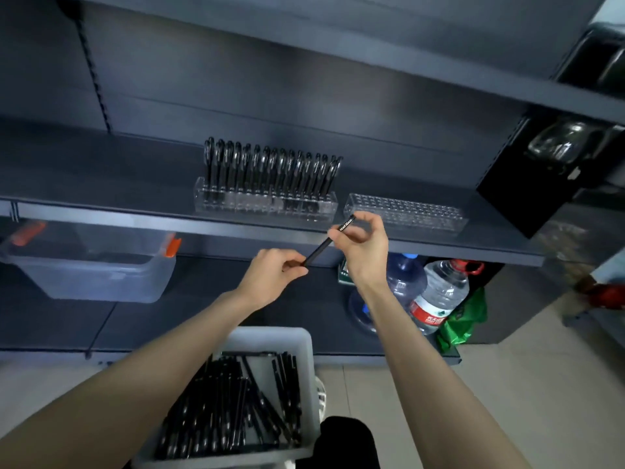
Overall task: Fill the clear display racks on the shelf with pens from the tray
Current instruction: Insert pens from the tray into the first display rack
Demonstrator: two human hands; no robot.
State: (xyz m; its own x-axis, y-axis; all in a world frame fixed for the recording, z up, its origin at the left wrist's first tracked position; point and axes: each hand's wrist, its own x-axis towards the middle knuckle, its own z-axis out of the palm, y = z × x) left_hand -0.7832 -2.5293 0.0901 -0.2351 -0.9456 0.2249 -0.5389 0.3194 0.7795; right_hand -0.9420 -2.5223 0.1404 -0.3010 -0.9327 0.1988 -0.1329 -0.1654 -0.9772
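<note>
Fingers (pixel 333 235) of left hand (pixel 274 275), right hand (pixel 363 252) pinch black pen (pixel 318 250) ends; likely light, stiff, slick; grip mid-barrel; empty rack (pixel 406 211) two o'clock.

Pen (pixel 319 249) was black, white lettering near one end. Tray pens (pixel 230 411) were black with pale glints; tray (pixel 270 335) white. Left rack (pixel 263 203) and right rack (pixel 406 213) were clear, the right one patterned with a hole grid. Shelf (pixel 101 184) dark grey. Bin (pixel 94 275) translucent, orange latches. Bottle (pixel 439 296) clear, red label and cap. Bag (pixel 463 319) green.
</note>
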